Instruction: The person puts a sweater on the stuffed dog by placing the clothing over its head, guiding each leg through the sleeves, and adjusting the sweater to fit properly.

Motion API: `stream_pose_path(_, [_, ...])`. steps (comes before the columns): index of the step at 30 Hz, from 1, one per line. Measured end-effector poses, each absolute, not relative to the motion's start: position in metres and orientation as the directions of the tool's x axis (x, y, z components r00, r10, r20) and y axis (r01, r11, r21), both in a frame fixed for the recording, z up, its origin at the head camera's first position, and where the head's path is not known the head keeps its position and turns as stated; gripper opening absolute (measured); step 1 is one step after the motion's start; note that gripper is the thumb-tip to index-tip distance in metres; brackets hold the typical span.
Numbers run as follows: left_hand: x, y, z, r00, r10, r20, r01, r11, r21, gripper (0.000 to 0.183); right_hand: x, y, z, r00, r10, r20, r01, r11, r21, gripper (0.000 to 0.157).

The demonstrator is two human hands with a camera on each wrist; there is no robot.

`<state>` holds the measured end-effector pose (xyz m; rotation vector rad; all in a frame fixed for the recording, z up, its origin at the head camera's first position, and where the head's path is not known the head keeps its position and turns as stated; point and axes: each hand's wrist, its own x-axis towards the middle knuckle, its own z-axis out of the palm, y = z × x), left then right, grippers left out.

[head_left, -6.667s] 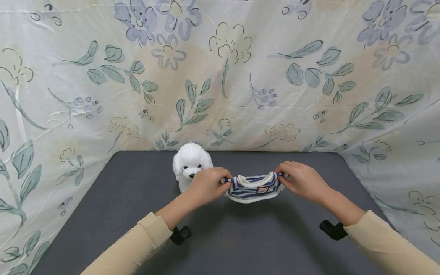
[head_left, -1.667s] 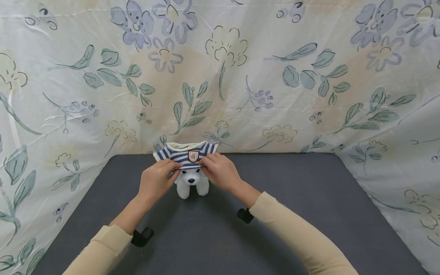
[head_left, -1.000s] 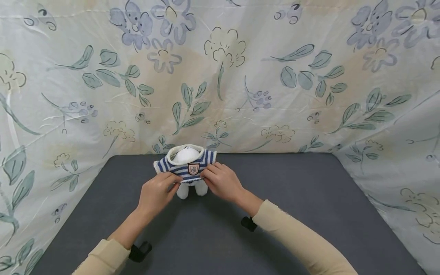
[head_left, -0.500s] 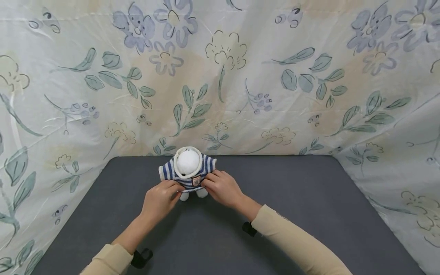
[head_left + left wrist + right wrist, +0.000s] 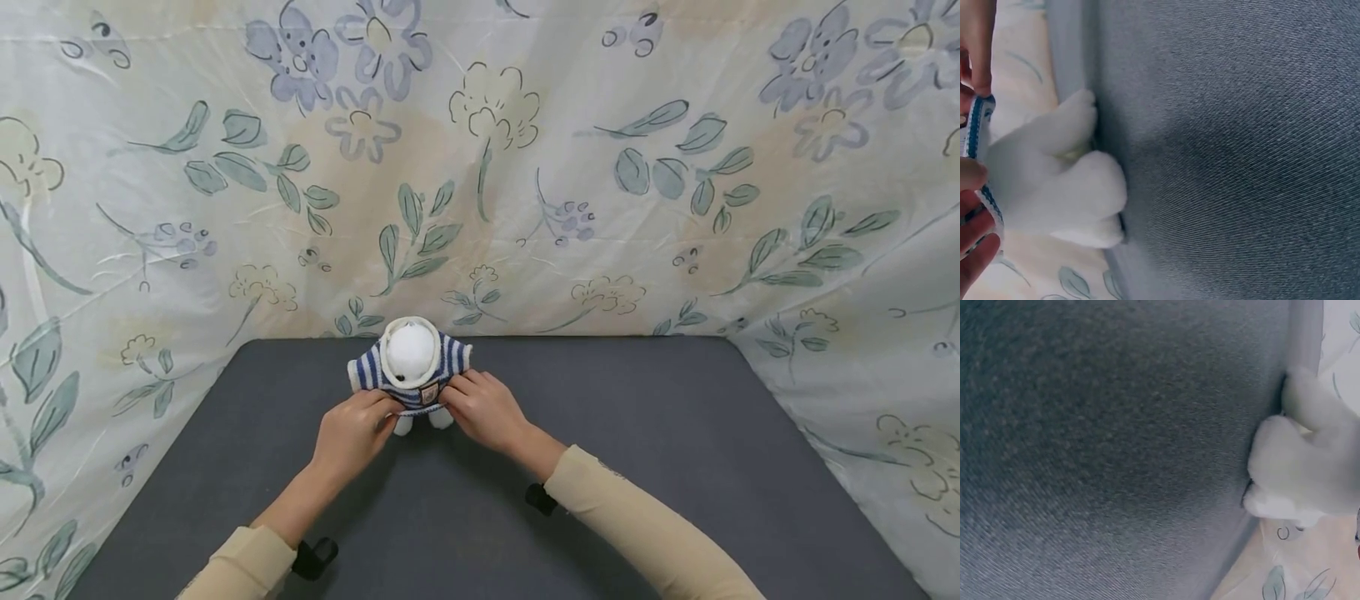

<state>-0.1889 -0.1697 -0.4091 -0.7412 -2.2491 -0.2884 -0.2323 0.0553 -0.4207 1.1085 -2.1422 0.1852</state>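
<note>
A white plush dog (image 5: 411, 350) stands near the back of the table, its head top showing through the white neckband of a small blue-and-white striped sweater (image 5: 367, 369). Most of its face is covered by the knit. My left hand (image 5: 352, 433) pinches the front hem on one side of the badge, and my right hand (image 5: 486, 410) pinches it on the other. In the left wrist view the hem (image 5: 974, 134) stretches between both hands, off the dog's white legs (image 5: 1085, 187). The right wrist view shows the legs (image 5: 1279, 456), with the right hand almost wholly out of frame.
The dark grey table (image 5: 645, 467) extends in front of the dog and to both sides. A flower-printed cloth (image 5: 540, 250) hangs close behind its back edge and along the sides. Black wrist mounts (image 5: 315, 558) jut out below both forearms.
Earlier the sweater was held stretched beside the dog, then over its head. Both hands drew it downward until the head top came into the neck opening. Over the last half second little has moved.
</note>
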Motion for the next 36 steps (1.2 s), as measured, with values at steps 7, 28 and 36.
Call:
stream_pose_path(7, [-0.185,-0.168,-0.395,-0.573,0.413,0.708,0.585,0.811,0.0,0.014,-0.232,0.058,-0.41,-0.362,-0.657,0.661,-0.758,0.62,0.202,0.007])
stream_pose_path(28, [-0.206,-0.155,-0.34,-0.542,0.359,0.76,0.578,0.815,0.027,0.024,-0.243,0.047,-0.341,-0.455,-0.629,0.63,-0.737,0.663,0.129,0.025])
stream_pose_path(36, [-0.213,-0.155,-0.344,-0.641,0.319,0.698,0.484,0.874,0.045,0.039,-0.24,0.038,-0.341,-0.572,-0.618,0.54,-0.684,0.722,0.101,0.039])
